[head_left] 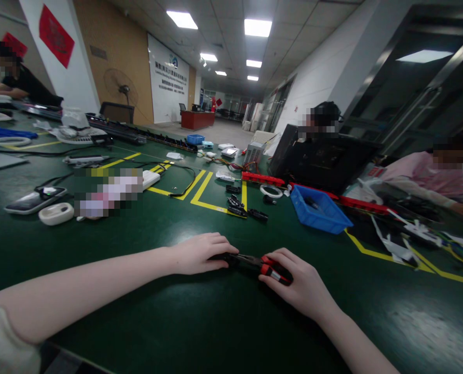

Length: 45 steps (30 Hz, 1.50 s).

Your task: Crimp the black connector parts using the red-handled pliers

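Observation:
My right hand (303, 283) is closed round the red and black handles of a pair of pliers (267, 268). The metal jaws point left and meet a small black part (228, 256). That part is pinched between the thumb and fingers of my left hand (204, 253), which covers most of it, so its exact kind is hidden. Whether the jaws grip it or only touch it I cannot tell. Both hands are low over the green table (169, 322). Beyond them lie several similar-looking black pieces (236, 203) beside yellow tape lines.
A blue tray (321, 210) with dark items stands to the right. On the left are a phone-like device (37, 200), a white case (56, 213) and a white power bank-like block (150, 179). A large black panel (321, 158) rises at the back right. Other people sit at both sides.

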Available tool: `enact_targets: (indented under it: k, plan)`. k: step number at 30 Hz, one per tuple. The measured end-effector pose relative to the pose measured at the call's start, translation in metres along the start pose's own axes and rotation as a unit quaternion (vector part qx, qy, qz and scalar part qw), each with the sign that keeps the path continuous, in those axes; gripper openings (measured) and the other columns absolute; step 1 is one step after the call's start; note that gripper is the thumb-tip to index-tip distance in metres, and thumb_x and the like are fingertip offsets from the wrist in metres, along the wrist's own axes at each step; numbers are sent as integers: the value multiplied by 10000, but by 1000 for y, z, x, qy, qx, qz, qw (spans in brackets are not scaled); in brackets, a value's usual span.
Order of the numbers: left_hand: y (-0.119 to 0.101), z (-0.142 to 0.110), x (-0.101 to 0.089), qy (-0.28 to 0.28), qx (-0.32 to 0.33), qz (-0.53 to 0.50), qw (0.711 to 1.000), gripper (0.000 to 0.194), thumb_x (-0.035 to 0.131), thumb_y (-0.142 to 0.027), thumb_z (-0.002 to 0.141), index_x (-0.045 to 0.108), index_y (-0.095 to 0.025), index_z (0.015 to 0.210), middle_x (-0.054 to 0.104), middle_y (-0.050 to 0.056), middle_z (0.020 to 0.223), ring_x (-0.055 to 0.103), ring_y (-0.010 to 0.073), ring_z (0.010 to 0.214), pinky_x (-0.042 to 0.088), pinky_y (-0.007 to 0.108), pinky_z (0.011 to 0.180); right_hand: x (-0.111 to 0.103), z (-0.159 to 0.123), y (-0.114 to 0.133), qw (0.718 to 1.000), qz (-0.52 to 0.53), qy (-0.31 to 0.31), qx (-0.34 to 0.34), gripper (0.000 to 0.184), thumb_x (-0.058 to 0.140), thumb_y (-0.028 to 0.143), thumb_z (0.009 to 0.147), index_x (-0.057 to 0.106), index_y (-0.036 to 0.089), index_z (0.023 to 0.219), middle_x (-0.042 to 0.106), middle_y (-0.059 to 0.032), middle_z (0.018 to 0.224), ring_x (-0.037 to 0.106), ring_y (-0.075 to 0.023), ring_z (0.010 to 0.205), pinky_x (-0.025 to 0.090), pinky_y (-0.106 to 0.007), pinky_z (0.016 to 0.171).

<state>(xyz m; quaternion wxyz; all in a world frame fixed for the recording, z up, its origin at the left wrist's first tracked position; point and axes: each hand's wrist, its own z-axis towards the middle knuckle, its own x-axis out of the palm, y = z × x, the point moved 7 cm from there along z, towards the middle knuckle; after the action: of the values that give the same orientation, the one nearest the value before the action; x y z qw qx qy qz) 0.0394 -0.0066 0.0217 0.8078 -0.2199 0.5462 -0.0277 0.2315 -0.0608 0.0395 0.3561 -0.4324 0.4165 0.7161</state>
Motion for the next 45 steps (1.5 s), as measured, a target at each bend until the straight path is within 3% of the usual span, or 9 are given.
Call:
enact_targets:
  k: [16, 28, 34, 40, 45]
  plan:
    - [-1, 0, -1, -6, 9, 15, 1000, 342, 566, -291, 955, 555, -221, 1290, 648, 91, 1134, 608, 221, 1031, 459, 330, 892, -3, 1, 7, 999, -42, -7, -28, 295, 643, 412, 828, 642, 233, 1062, 665, -69, 1030, 665, -210, 874, 557, -350, 746]
    - [-5, 2, -2, 2, -6, 31, 999, 274, 623, -242, 879, 560, -207, 1143, 653, 50, 1086, 615, 208, 978, 458, 314, 850, 4, 2, 0, 999, -23, 24, -10, 391, 653, 442, 822, 613, 245, 1157, 630, -85, 1182, 618, -233, 998, 527, -406, 844]
    - [-3, 2, -2, 1, -14, 29, 999, 268, 623, -259, 878, 550, -205, 1131, 654, 48, 1035, 614, 208, 945, 458, 312, 821, 4, 2, -2, 999, -18, 26, -7, 399, 643, 445, 830, 611, 246, 1174, 639, -91, 1168, 614, -244, 1009, 520, -430, 859]
    - [-1, 2, -3, -4, -12, -4, 1000, 253, 609, -245, 899, 561, -210, 1145, 654, 59, 1089, 616, 209, 991, 460, 319, 865, 7, 3, -2, 999, -20, 32, -1, 521, 677, 459, 802, 570, 257, 1269, 625, -97, 1201, 602, -256, 1043, 507, -451, 883]
    - [0, 2, -2, 1, -21, -7, 1000, 299, 616, -244, 902, 538, -209, 1188, 645, 63, 1110, 605, 217, 1015, 455, 331, 880, 6, 4, 1, 999, -23, 35, -1, 400, 649, 423, 832, 609, 244, 1187, 643, -95, 1138, 603, -241, 992, 505, -426, 850]
